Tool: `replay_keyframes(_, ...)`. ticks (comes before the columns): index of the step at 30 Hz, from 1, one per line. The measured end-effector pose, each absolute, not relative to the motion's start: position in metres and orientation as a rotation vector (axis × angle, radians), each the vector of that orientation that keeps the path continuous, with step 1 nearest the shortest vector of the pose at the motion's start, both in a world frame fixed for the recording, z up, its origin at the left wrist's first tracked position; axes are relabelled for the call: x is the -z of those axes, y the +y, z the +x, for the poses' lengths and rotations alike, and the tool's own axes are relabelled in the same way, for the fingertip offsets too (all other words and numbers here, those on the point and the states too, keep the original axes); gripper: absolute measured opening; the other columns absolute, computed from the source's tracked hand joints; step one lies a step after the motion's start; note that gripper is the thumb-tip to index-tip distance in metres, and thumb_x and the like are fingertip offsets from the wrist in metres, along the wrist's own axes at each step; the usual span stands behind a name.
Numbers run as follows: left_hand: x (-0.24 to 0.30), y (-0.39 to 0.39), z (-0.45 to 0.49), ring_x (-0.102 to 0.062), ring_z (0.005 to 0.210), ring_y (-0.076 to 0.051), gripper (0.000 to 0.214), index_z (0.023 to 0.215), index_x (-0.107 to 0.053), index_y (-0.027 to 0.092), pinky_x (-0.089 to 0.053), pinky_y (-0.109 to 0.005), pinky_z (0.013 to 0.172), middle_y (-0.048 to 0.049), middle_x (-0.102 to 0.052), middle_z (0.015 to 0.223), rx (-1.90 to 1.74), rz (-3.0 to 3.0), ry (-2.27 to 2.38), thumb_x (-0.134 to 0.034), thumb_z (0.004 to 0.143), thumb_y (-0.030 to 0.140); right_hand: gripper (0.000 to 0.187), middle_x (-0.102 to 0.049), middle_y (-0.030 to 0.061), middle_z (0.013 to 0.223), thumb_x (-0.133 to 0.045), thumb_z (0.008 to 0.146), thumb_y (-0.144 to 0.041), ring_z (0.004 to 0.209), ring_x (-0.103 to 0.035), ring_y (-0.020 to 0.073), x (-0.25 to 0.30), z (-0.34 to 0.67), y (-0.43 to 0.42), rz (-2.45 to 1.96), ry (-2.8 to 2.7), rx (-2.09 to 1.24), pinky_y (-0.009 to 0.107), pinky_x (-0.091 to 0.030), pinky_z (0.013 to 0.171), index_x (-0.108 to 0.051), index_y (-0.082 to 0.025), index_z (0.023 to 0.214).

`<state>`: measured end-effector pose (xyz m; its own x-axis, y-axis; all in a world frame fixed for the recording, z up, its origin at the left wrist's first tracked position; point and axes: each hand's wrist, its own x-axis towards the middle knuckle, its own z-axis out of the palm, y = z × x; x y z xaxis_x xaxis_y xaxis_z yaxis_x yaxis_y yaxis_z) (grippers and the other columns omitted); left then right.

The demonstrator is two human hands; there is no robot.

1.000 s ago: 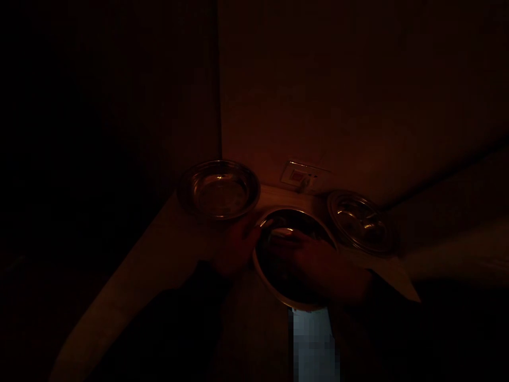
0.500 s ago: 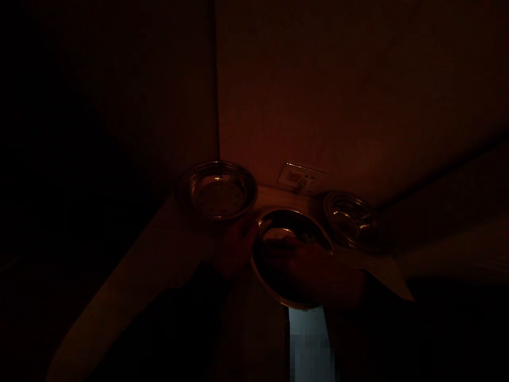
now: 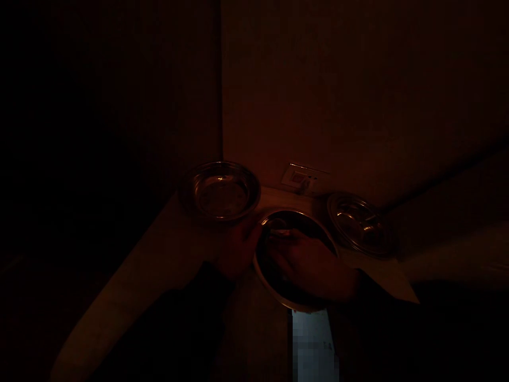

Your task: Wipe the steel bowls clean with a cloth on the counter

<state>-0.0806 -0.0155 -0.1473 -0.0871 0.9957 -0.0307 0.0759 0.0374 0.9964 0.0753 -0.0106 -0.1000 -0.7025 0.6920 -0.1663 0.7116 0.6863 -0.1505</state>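
Observation:
A deep round metal bowl (image 3: 274, 301) stands in the middle of the dim view. My left hand (image 3: 237, 246) is at its left rim, with the fingers closed around the edge. Over the bowl's mouth my right hand (image 3: 306, 260) reaches in from the right. Its fingers look stretched out and slightly apart, pointing left inside the bowl. What lies in the bowl under that hand is too dark to make out.
A shallow metal dish (image 3: 222, 197) sits behind on the left, and a metal plate with compartments (image 3: 360, 225) on the right. A wall socket (image 3: 304, 176) is behind the bowl. A lit screen (image 3: 314, 345) lies in front. The table edge (image 3: 115, 278) runs along the left.
My right hand has lifted slightly inside the bowl and shows more clearly. The left hand stays at the rim. The whole view has shifted a little.

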Motion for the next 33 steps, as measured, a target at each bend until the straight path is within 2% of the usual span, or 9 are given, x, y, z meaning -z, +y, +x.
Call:
replay_keyframes(3, 0.148, -0.015, -0.081, -0.057, 0.114, -0.02, 0.037, 0.115, -0.061, 0.011, -0.042, -0.033, 0.101, -0.0085, -0.063, 0.122, -1.208, 1.21, 1.342, -0.047, 0.085, 0.026, 0.033, -0.061, 0.0046, 0.122, -0.037, 0.095, -0.033, 0.115, -0.05, 0.0229, 0.101, 0.075, -0.012, 1.203, 2.787, 0.306, 0.038, -0.046, 0.09, -0.059, -0.026, 0.118)
replay_keyframes(8, 0.149, -0.016, -0.081, -0.06, 0.11, -0.02, 0.036, 0.115, -0.062, 0.012, -0.044, -0.033, 0.099, -0.0082, -0.063, 0.122, -1.234, 1.264, 1.263, -0.046, 0.086, 0.026, 0.032, -0.06, 0.0024, 0.125, -0.049, 0.089, -0.031, 0.116, -0.049, 0.0259, 0.1, 0.082, -0.016, 1.109, 2.763, 0.253, 0.039, -0.051, 0.082, -0.056, -0.029, 0.12)
replay_keyframes(12, 0.152, -0.017, -0.08, -0.059, 0.111, -0.02, 0.036, 0.116, -0.061, 0.013, -0.045, -0.033, 0.098, -0.0079, -0.062, 0.123, -1.252, 1.267, 1.272, -0.046, 0.086, 0.025, 0.03, -0.058, 0.0026, 0.128, -0.047, 0.09, -0.029, 0.114, -0.05, 0.0283, 0.104, 0.093, -0.015, 1.142, 2.703, 0.139, 0.04, -0.052, 0.077, -0.057, -0.028, 0.119)
replay_keyframes(18, 0.155, -0.017, -0.079, -0.057, 0.114, -0.021, 0.038, 0.117, -0.06, 0.01, -0.043, -0.033, 0.1, -0.0105, -0.061, 0.124, -1.227, 1.243, 1.29, -0.046, 0.085, 0.026, 0.037, -0.06, 0.0092, 0.125, -0.041, 0.091, -0.023, 0.11, -0.052, 0.0307, 0.106, 0.09, -0.008, 1.2, 2.66, 0.054, 0.04, -0.054, 0.072, -0.052, -0.02, 0.126)
replay_keyframes(24, 0.151, -0.02, -0.076, -0.057, 0.115, -0.021, 0.038, 0.117, -0.061, 0.012, -0.042, -0.033, 0.101, -0.0085, -0.062, 0.123, -1.276, 1.228, 1.333, -0.045, 0.085, 0.027, 0.035, -0.055, 0.0071, 0.13, -0.044, 0.09, -0.023, 0.118, -0.047, 0.0286, 0.102, 0.091, -0.011, 0.996, 2.758, 0.18, 0.038, -0.054, 0.078, -0.053, -0.022, 0.124)
replay_keyframes(28, 0.147, -0.02, -0.076, -0.057, 0.113, -0.02, 0.037, 0.115, -0.062, 0.011, -0.043, -0.031, 0.1, -0.0077, -0.063, 0.121, -1.259, 1.241, 1.329, -0.044, 0.086, 0.026, 0.038, -0.053, 0.0038, 0.134, -0.046, 0.088, -0.017, 0.119, -0.046, 0.0274, 0.101, 0.091, -0.014, 0.944, 2.769, 0.223, 0.037, -0.055, 0.077, -0.052, -0.025, 0.125)
replay_keyframes(33, 0.152, -0.019, -0.077, -0.057, 0.114, -0.02, 0.038, 0.117, -0.06, 0.01, -0.042, -0.032, 0.101, -0.0097, -0.062, 0.123, -1.252, 1.23, 1.328, -0.045, 0.086, 0.027, 0.038, -0.056, 0.0097, 0.129, -0.044, 0.088, -0.012, 0.119, -0.047, 0.028, 0.105, 0.083, -0.009, 1.049, 2.744, 0.115, 0.041, -0.051, 0.088, -0.053, -0.014, 0.125)
